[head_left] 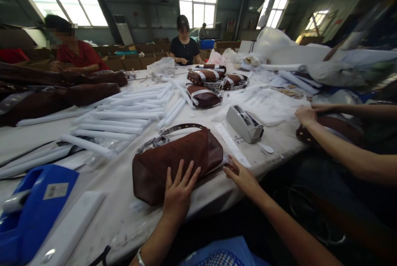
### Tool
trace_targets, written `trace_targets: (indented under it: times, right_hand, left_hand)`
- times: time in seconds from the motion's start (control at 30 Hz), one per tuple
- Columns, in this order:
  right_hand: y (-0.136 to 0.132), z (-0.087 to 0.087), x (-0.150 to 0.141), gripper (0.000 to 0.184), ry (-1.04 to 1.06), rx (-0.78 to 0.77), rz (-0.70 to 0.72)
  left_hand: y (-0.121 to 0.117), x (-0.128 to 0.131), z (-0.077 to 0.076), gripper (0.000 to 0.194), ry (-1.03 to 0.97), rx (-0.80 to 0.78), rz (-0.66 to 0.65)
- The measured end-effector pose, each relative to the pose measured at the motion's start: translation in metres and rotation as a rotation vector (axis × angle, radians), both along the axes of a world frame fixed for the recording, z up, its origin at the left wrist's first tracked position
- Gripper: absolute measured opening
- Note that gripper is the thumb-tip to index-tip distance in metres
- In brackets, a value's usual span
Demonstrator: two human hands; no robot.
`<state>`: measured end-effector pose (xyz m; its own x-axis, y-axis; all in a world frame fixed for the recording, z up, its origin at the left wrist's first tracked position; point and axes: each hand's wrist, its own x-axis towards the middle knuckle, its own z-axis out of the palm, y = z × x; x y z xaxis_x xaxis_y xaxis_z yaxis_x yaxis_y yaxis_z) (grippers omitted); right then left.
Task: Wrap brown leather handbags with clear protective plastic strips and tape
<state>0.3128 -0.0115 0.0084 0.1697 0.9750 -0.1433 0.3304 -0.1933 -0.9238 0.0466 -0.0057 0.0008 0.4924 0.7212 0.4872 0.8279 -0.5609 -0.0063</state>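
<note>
A brown handbag (176, 156) lies on its side in front of me, its studded strap (182, 126) and a partly wrapped chain along the far edge. My left hand (180, 191) rests flat on the bag's front with fingers spread. At the bag's right end is my right hand (243, 177), its fingers bent together beside a whitish edge. Whatever those fingers pinch is too small to make out. Just beyond, a grey tape dispenser (245, 123) stands on the table.
Several white rolled tubes (120, 115) cover the left middle. A blue tape dispenser (37, 204) and a white box (72, 224) sit at near left. More brown bags (204, 94) lie farther back. At right, a co-worker's hands (307, 116) touch another bag. Two people sit across the table.
</note>
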Motion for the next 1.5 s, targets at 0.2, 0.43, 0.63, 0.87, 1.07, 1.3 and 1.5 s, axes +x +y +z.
trace_targets:
  times: [0.2,0.43,0.63,0.87,1.07,1.3,1.5]
  right_hand:
    - [0.028,0.027,-0.001,0.046,-0.078,-0.109,0.152]
    - [0.031,0.044,-0.006,0.05,0.022,-0.15,0.198]
    - [0.03,0.055,-0.017,0.04,0.57,-0.232,0.153]
    - [0.031,0.056,-0.022,0.039,0.594,-0.261,0.209]
    - [0.042,0.062,-0.025,0.041,0.271,-0.258,0.134]
    - [0.047,0.076,-0.028,0.035,0.408,-0.246,0.124]
    - [0.049,0.08,-0.032,0.03,0.4,-0.294,0.113]
  left_hand:
    - [-0.001,-0.002,0.002,0.069,0.013,0.006,-0.005]
    - [-0.001,-0.002,0.003,0.066,-0.019,-0.001,0.003]
    - [-0.002,-0.004,0.006,0.065,-0.035,-0.003,0.0]
    - [-0.002,-0.008,0.004,0.064,-0.033,0.012,-0.015]
    - [-0.004,-0.008,0.006,0.061,-0.027,0.014,-0.026]
    - [-0.001,-0.016,0.02,0.063,-0.032,0.04,0.009]
    - [-0.006,-0.007,0.013,0.063,-0.054,0.147,0.078]
